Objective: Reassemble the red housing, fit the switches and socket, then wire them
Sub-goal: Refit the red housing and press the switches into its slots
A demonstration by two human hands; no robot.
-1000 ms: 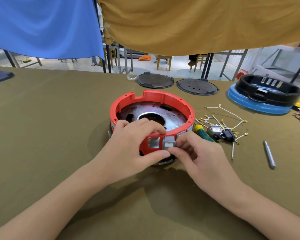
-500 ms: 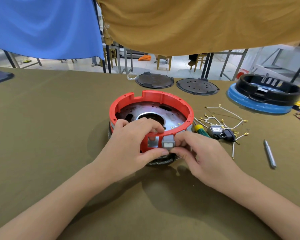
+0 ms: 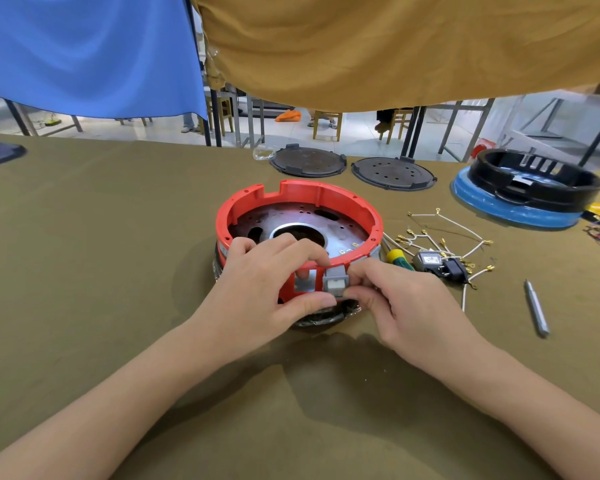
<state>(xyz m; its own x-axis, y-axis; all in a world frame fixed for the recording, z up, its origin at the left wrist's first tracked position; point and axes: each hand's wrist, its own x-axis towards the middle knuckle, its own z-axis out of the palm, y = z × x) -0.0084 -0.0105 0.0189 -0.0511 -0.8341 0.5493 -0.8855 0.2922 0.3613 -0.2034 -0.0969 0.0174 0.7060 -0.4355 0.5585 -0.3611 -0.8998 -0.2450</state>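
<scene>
The red ring housing [image 3: 302, 199] sits on a metal plate at the table's middle. My left hand [image 3: 267, 289] grips its near wall, fingers over the rim and thumb under the front cutouts. A small grey switch [image 3: 335, 280] sits in the right front cutout. My right hand [image 3: 406, 306] pinches that switch from the right side. To the right lie another switch and a black socket [image 3: 440, 266] among white wires with brass terminals [image 3: 444, 237].
A green and yellow screwdriver [image 3: 397, 258] lies beside the housing. A metal rod [image 3: 536, 306] lies further right. Two dark round plates [image 3: 307, 162] sit at the back, a black ring on a blue base [image 3: 527, 192] at the far right.
My right hand has shifted slightly left against the switch, and the switch sits more squarely in the cutout. My left hand keeps its grip on the housing wall.
</scene>
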